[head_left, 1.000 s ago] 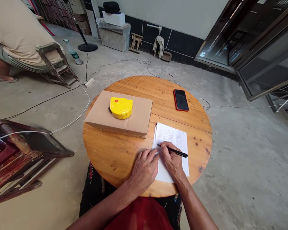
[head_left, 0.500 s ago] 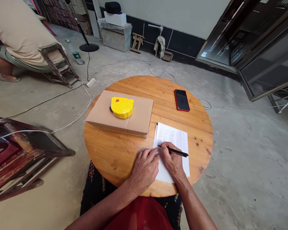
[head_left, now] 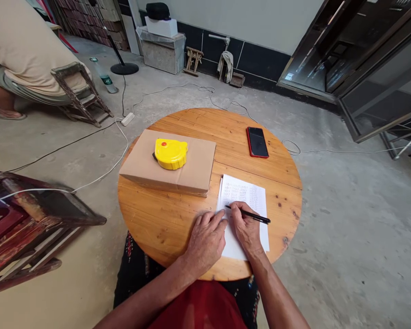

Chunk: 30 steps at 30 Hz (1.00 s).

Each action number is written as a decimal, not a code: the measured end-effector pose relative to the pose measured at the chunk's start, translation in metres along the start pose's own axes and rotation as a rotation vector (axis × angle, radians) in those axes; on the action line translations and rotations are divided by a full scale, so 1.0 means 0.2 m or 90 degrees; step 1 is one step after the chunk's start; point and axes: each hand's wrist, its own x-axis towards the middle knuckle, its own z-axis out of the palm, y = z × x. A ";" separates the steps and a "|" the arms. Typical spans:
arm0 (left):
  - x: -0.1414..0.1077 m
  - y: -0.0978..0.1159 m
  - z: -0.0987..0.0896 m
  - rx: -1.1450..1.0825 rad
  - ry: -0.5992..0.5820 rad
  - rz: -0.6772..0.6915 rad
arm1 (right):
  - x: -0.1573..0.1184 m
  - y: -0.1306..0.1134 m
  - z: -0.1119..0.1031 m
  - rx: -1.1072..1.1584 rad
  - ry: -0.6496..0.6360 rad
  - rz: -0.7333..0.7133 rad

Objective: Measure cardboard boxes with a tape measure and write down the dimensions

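My right hand (head_left: 247, 227) is closed around a black pen (head_left: 256, 216), its tip down on a white sheet of paper (head_left: 233, 246). Rows of small handwriting fill the upper part of the sheet; the words are too small to read. My left hand (head_left: 207, 236) lies flat, fingers stretched, on the round wooden table (head_left: 164, 228) and over the paper's left edge. Beyond it sits a flat cardboard box (head_left: 198, 160) bearing a yellow tape measure (head_left: 171, 154) with a red button. A phone with a red case (head_left: 257, 142) lies farther back on the right.
At the left stands a dark red wooden chair (head_left: 27, 201). A person (head_left: 23, 55) sits on a small wooden chair (head_left: 84, 93) at the upper left, near a plastic bottle (head_left: 104, 76). Cables and a power strip (head_left: 128, 119) run over the concrete floor (head_left: 345, 219).
The whole view has shifted slightly, so things appear a little farther left. The pen has tilted slightly in my right hand; my left hand stays put on the paper.
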 end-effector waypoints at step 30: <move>0.00 0.00 0.00 -0.010 0.006 -0.010 | 0.00 -0.02 0.00 -0.016 -0.020 -0.010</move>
